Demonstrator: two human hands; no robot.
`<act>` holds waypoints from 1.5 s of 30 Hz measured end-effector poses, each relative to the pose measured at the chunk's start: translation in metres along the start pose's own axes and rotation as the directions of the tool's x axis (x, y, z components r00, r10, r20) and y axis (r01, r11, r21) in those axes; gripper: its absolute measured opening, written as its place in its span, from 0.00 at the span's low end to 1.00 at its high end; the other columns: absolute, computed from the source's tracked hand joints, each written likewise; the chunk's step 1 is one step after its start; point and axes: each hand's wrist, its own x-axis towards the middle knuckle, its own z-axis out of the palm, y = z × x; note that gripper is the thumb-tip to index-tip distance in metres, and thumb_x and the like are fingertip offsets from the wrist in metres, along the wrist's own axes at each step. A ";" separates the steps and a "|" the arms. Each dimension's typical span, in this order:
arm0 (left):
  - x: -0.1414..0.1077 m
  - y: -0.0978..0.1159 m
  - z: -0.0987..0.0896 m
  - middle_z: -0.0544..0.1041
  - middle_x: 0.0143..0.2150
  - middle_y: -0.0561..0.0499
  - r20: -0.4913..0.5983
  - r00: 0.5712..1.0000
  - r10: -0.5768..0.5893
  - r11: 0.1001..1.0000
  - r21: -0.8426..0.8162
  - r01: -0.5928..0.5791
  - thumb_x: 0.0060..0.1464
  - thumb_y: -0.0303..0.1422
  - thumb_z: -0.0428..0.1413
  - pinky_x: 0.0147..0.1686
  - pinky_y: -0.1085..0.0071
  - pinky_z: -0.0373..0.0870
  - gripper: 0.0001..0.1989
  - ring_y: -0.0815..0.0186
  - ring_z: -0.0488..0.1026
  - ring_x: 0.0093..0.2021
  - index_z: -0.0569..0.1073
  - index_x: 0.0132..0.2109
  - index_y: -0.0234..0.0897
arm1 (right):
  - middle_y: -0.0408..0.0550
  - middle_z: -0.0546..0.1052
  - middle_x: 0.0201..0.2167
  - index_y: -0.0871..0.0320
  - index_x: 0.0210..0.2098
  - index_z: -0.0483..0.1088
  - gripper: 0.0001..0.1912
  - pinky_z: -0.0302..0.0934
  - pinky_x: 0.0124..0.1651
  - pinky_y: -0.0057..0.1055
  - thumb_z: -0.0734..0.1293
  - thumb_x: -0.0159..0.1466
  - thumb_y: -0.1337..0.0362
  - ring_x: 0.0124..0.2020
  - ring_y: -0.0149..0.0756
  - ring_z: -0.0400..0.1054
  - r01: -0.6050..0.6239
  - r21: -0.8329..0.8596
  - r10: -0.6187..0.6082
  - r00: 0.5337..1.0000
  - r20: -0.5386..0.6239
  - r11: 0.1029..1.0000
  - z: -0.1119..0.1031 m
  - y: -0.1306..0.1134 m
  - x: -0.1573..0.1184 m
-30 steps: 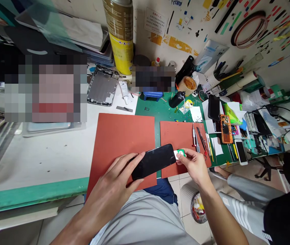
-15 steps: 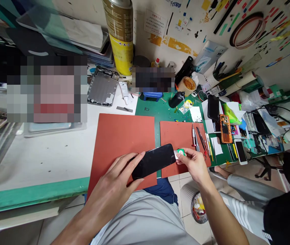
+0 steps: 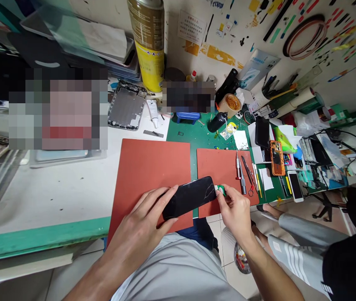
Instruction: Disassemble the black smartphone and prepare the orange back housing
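A black smartphone (image 3: pixel 190 198) lies tilted above the brown-red mats, its right end higher than its left. My left hand (image 3: pixel 146 211) grips its left end, fingers on the far edge and thumb on the near edge. Pale crack-like lines or reflections show on the glass near its right end. At that end my right hand (image 3: pixel 235 211) pinches a small green and white tab-like piece (image 3: pixel 220 190) between thumb and fingers. The piece meets the phone's edge; whether it slips under the glass I cannot tell. Below the phone are the left mat (image 3: pixel 153 163) and the right mat (image 3: pixel 215 161).
On the right mat lie a screwdriver (image 3: pixel 238 167), tweezers (image 3: pixel 246 166) and scissors (image 3: pixel 251 190). Beyond stand a black bottle (image 3: pixel 218 122) and a yellow spray can (image 3: pixel 149 62). An orange phone housing (image 3: pixel 277 158) and white phone (image 3: pixel 295 186) lie at right. A person's leg (image 3: pixel 303 228) is nearby.
My right hand's grip on the green and white piece has shifted, with the fingers now closer together. Pale lines now show on the phone's right end. The left hand has hardly moved.
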 end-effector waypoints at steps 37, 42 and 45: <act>0.000 -0.003 0.001 0.77 0.67 0.45 0.000 0.999 0.049 0.999 0.008 -0.049 0.70 0.34 0.58 0.64 0.53 0.75 0.31 0.49 0.73 0.67 0.63 0.75 0.47 | 0.51 0.85 0.41 0.54 0.48 0.83 0.17 0.72 0.43 0.37 0.74 0.70 0.48 0.39 0.44 0.78 -0.070 0.212 0.086 0.994 -0.070 0.975 -0.007 0.018 -0.005; 0.002 -0.009 0.005 0.75 0.67 0.43 0.015 0.996 0.084 0.996 -0.010 -0.084 0.68 0.32 0.59 0.66 0.50 0.73 0.33 0.48 0.68 0.67 0.62 0.76 0.45 | 0.51 0.85 0.42 0.54 0.44 0.80 0.20 0.77 0.54 0.44 0.76 0.67 0.44 0.44 0.47 0.81 -0.157 0.476 0.146 0.987 0.060 0.866 -0.007 0.029 -0.003; 0.003 -0.012 0.004 0.74 0.64 0.43 0.009 0.995 0.103 0.994 -0.040 -0.102 0.66 0.30 0.60 0.66 0.49 0.73 0.33 0.48 0.69 0.66 0.64 0.74 0.47 | 0.53 0.85 0.48 0.54 0.44 0.80 0.22 0.76 0.59 0.48 0.78 0.65 0.42 0.49 0.47 0.81 -0.195 0.579 0.149 0.981 0.126 0.792 -0.002 0.032 -0.002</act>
